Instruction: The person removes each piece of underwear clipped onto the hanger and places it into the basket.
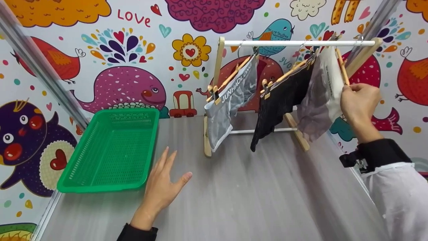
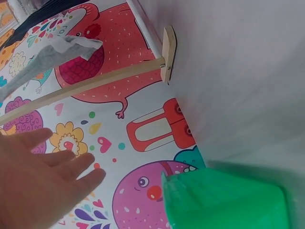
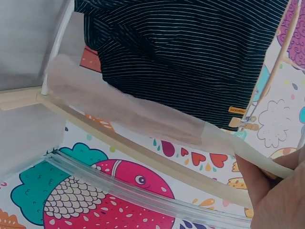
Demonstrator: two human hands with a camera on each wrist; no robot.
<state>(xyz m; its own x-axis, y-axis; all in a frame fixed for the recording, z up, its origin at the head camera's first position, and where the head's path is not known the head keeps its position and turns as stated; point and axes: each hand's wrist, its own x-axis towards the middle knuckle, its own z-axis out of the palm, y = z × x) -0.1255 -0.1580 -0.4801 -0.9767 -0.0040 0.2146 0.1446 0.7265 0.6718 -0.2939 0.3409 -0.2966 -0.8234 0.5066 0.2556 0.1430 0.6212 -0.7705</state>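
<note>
On the right of the head view, my right hand pinches the near end of a wooden hanger. From that hanger hangs a garment, sheer grey below and cream with small lettering on top. The right wrist view shows the fingers at the garment's cream edge. Black pinstriped pants and grey pants lettered JUNHAOLONG hang on clip hangers to its left. My left hand is held out with fingers straight, beside the green basket, holding nothing.
A small rack with a white rail and wooden legs stands at the back right of the grey table. Behind it is a cartoon-printed wall. Metal frame posts stand at the sides.
</note>
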